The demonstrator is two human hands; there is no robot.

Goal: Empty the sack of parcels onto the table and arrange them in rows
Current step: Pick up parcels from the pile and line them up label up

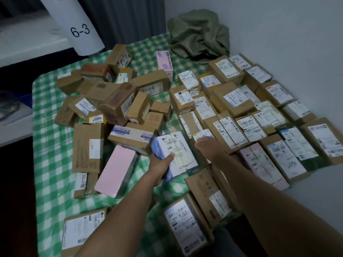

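Note:
My left hand [161, 164] grips a blue-and-white box [176, 154] with a shipping label, lifted slightly over the table's middle. My right hand [205, 145] rests on a small labelled cardboard parcel [202, 135] at the left edge of the rows; its fingers are mostly hidden. Several labelled parcels [259, 115] lie side by side in rows on the right half of the green checked tablecloth [48, 138]. A loose pile of brown boxes [115, 101] covers the left half. The empty olive sack [199, 34] lies crumpled at the far corner.
A pink box [117, 171] lies near my left forearm. More parcels [187, 225] sit at the near edge. A white wall runs along the right side. A white sign reading 6-3 [79, 30] stands behind the table at the far left.

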